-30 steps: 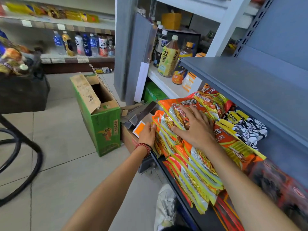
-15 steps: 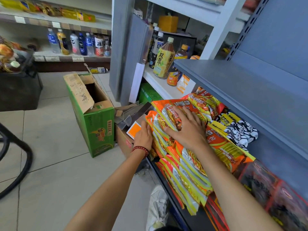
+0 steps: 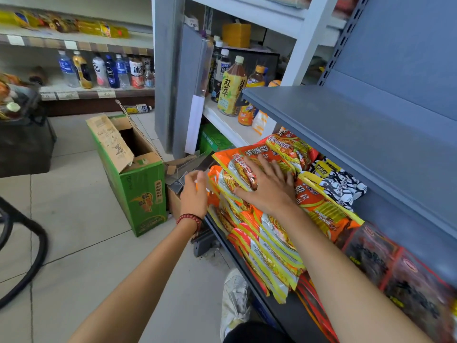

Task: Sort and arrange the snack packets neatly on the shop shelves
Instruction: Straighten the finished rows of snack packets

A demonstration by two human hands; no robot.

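Your right hand (image 3: pixel 269 186) lay flat on the top of the pile of orange snack packets (image 3: pixel 267 233), fingers straight and spread. Your left hand (image 3: pixel 195 194), a red bead bracelet (image 3: pixel 190 219) at its wrist, stood with straight fingers at the pile's left end. It was blurred, so I cannot tell whether it touched the packets. The pile sat overlapped along the front of the dark lower shelf (image 3: pixel 291 315).

Behind the pile lay black-and-white packets (image 3: pixel 341 184), and to the right of it dark red packets (image 3: pixel 395 273). Above the pile, the bare grey shelf (image 3: pixel 358 134) overhung it closely.

Just left of the pile, on the floor, a small brown box (image 3: pixel 174 201) held grey folded pieces. Further left of the pile stood a green carton (image 3: pixel 138 191), flaps open. Its inside was dark and I cannot tell its contents. Beyond the pile's far end, drink bottles (image 3: pixel 231 87) stood on a white shelf. Below the pile, your pale shoe (image 3: pixel 235 293) was on the tiles.
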